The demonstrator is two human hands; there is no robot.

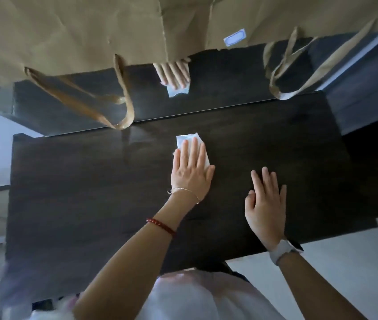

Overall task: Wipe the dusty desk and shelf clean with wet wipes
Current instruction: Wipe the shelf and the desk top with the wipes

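— So, which hand has the wipe?

— Her left hand point(191, 172). It lies flat and spread, palm down, pressing the wet wipe point(189, 144) onto the dark surface point(79, 192). Nothing is gripped; the fingers simply pin it. Nearest to us, the right hand point(266, 199) rests open on the surface just beside, holding nothing, probably steadying her.

— Where does the wipe sit from the hand?

— Under the fingers and poking out beyond the fingertips, toward the far edge. Its long axis runs roughly along the fingers, away from her body. So a push forward would lead with the wipe, and a sweep sideways would drag its long side across the dust.

— Which way is left to clean?

— I can't see dust in this light. I'd guess the broad stretches to either side remain, and the left hand is the one placed to cover them.

— And farther off?

— Behind the surface stands a glossy dark panel point(229, 88) that mirrors the hand and wipe. Above it hang brown paper bags point(68, 31), their handles point(123, 93) drooping down near the far edge. Wiping there may brush them.
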